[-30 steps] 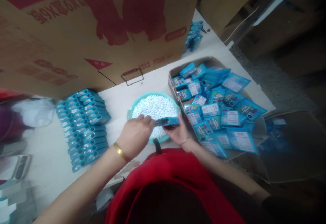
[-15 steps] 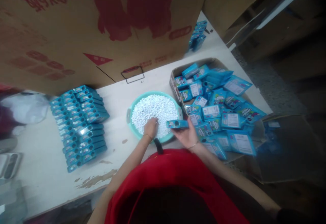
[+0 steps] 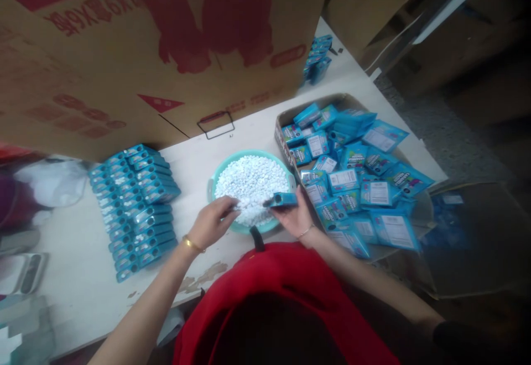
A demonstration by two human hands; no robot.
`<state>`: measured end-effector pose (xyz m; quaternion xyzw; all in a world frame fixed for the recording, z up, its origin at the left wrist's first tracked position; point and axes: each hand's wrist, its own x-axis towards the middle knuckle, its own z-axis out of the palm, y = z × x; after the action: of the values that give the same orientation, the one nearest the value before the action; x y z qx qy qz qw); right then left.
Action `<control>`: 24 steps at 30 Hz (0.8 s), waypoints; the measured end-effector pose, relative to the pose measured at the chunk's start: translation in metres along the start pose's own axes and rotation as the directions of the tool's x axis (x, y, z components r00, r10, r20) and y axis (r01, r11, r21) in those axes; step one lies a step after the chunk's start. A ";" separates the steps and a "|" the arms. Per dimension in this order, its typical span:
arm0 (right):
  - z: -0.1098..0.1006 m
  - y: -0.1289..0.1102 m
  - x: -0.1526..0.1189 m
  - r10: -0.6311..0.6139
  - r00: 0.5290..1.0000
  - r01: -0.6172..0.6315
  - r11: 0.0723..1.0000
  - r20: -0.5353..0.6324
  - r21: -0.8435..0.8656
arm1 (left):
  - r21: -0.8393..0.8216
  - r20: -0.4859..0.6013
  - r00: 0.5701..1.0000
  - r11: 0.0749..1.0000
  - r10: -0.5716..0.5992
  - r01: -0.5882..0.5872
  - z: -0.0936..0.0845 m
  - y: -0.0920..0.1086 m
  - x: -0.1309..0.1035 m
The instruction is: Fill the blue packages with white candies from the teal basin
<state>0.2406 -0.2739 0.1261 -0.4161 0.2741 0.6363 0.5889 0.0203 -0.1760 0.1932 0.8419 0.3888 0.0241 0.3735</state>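
Observation:
A pale green basin (image 3: 224,161) full of small white pellets (image 3: 253,174) stands in front of me. My right hand (image 3: 296,220), at the basin's right side, grips a small blue packet (image 3: 285,199) whose dark end points left over the pellets. Over the left rim is my left hand (image 3: 213,222), thumb and fingers curled toward each other; whatever lies between the fingertips blends with the white pellets behind. Beside my right hand, a cardboard box (image 3: 282,142) is heaped with blue printed packets (image 3: 344,181).
Stacked blue packets (image 3: 136,204) stand in rows on the white table (image 3: 194,174) at left. A large printed carton (image 3: 166,50) walls off the back. More blue packets (image 3: 318,58) stand behind it at right. A white plastic bag (image 3: 56,182) lies far left.
My left hand has come out of the pellets and moved left to the basin's rim. My right hand has shifted slightly left with the packet, whose dark end now shows more.

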 end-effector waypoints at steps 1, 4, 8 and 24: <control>0.002 0.002 0.001 0.005 1.000 -0.005 1.000 0.008 -0.001 | 0.041 0.030 0.999 0.999 0.018 -0.019 -0.006 0.009 0.002; 0.005 0.007 0.005 0.015 0.999 -0.015 1.000 0.038 0.004 | 0.216 0.117 0.992 0.974 0.043 -0.068 -0.020 0.034 0.012; 0.004 0.010 0.007 0.019 0.997 -0.021 0.999 0.071 0.025 | 0.485 0.222 0.975 0.868 -0.005 -0.106 -0.033 0.070 0.023; -0.001 -0.003 -0.001 -0.005 1.000 0.005 1.000 0.004 -0.001 | 0.483 0.065 0.972 0.859 -0.226 0.167 -0.006 0.005 0.012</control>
<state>0.2439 -0.2750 0.1272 -0.4160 0.2716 0.6357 0.5909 0.0299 -0.1657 0.1980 0.8633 0.4438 -0.1603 0.1790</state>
